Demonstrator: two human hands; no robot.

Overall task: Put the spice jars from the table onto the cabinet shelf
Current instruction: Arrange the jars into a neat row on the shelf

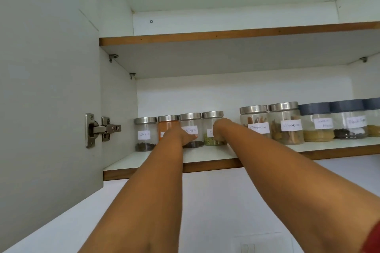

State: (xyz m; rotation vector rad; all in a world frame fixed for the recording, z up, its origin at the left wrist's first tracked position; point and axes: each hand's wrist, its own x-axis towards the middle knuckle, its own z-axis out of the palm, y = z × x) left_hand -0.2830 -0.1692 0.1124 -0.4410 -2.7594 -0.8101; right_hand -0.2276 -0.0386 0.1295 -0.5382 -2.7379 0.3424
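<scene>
My left hand (185,136) holds the pepper jar (191,129), my right hand (219,129) wraps the green-spice jar (213,127); smooth glass, likely slippery, best gripped mid-body.

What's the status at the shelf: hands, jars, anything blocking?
Left hand on the orange-spice jar, grip unclear. Right hand holds the green-spice jar, standing on the lower shelf. Cinnamon jar stands apart to its right; nothing blocking.

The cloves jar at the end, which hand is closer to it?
Left. The left hand is two jars along from the cloves jar, at the orange and pepper jars. The right hand is farther right, on the green-spice jar.
</scene>
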